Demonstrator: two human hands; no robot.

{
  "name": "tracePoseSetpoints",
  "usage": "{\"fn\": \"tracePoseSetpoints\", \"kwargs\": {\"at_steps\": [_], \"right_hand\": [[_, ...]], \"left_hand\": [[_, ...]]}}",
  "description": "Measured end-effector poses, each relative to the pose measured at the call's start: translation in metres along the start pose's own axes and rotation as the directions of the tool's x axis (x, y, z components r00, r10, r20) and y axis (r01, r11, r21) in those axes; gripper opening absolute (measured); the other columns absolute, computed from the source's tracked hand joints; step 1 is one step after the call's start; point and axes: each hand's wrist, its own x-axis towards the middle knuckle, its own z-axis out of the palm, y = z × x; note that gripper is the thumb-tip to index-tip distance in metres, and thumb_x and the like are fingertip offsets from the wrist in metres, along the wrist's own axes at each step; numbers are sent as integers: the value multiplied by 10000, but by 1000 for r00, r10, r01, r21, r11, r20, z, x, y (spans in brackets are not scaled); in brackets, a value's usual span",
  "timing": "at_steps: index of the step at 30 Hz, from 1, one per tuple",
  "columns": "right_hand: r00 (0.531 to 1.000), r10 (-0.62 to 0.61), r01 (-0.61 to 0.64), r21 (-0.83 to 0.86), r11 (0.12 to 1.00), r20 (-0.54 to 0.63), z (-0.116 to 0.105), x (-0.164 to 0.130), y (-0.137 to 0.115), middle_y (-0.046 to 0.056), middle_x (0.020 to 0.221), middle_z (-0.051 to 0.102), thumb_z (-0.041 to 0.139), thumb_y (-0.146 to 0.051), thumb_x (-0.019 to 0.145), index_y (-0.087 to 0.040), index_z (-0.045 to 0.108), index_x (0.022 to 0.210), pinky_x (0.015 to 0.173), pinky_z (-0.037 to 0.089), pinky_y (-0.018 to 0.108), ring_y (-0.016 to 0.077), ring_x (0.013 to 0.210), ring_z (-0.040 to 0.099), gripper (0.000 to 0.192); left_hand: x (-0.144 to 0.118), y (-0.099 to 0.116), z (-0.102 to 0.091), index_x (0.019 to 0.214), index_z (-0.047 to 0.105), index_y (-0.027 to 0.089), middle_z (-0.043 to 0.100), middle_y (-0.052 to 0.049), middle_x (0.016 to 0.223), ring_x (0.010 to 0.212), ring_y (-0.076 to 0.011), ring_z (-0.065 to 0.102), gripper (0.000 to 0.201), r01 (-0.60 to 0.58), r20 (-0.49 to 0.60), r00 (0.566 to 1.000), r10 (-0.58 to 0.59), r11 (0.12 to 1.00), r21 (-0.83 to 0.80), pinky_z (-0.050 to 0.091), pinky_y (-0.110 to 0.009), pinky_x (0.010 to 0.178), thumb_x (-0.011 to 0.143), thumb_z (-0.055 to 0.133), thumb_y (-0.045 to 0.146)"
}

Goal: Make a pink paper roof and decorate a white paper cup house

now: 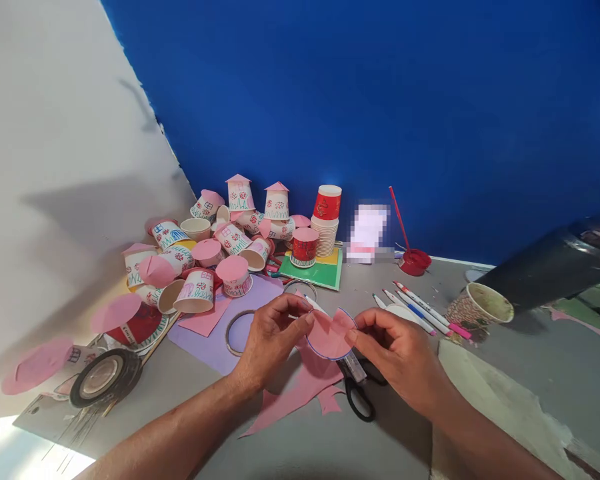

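Between my two hands is a pink paper circle (329, 337) with a blue outline and a slit or notch at its top. My left hand (275, 337) pinches its left edge between thumb and fingers. On the opposite edge, my right hand (393, 343) grips it the same way. Below the circle lie pink paper scraps (300, 393) and black-handled scissors (360, 399), whose blades are partly hidden. A clear ruler-like strip (354, 367) rests beside the scissors.
Decorated paper cups (195, 291) with pink paper roofs pile up at the left. A cup stack (326, 220) stands at the back. Markers (425, 308), a patterned cup (480, 303) and a dark flask (555, 250) are at right. Black tape (106, 378) lies left.
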Motion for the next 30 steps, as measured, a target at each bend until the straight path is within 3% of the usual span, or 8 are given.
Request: {"fn": "tracePoseSetpoints", "kwargs": {"at_steps": [3,7,13,19,24,30], "right_hand": [[999,11,-10,-8,1000,31,1,-1,-1,-36,572,527,669,-459,887,-200,666,720,439,307,232,111,512,405,308],[999,-18,20,-59,998,27,5,-2,3,-17,626,598,638,-440,904,-203,686,763,489,391,238,128,548,492,280],[997,-77,74,-133,988,-17,11,-4,5,-24,600,589,624,-473,922,-215,660,711,493,398,238,123,524,494,335],[995,-98,94,-146,985,-24,12,-4,6,-24,623,626,632,-456,923,-222,672,726,506,408,234,119,527,520,308],[999,-34,31,-87,996,-23,12,-2,6,-15,637,612,606,-450,915,-209,680,755,519,412,237,126,555,520,299],[995,96,-97,43,994,33,9,2,6,-37,596,495,612,-510,880,-192,647,729,466,308,240,108,529,389,354]], "left_hand": [[1,0,2,727,676,165,612,-5,679,635,-127,525,175,13,15,1000,-14,1000,20,427,-236,603,770,756,314],[2,-3,2,656,631,174,545,23,611,582,-109,454,218,35,9,999,-36,999,32,350,-231,561,729,767,328],[4,-9,1,627,584,188,500,39,570,565,-112,432,203,107,-4,994,-107,993,42,314,-239,562,727,685,332],[2,-4,4,641,563,190,484,52,573,556,-103,405,192,75,5,997,-76,995,70,299,-242,557,722,673,326],[3,-7,4,664,576,181,486,52,593,566,-97,399,200,65,-12,998,-64,995,81,293,-236,556,753,679,329],[4,-12,3,717,608,172,545,34,653,609,-102,445,252,37,6,999,-37,999,-14,345,-232,577,794,736,375]]}}
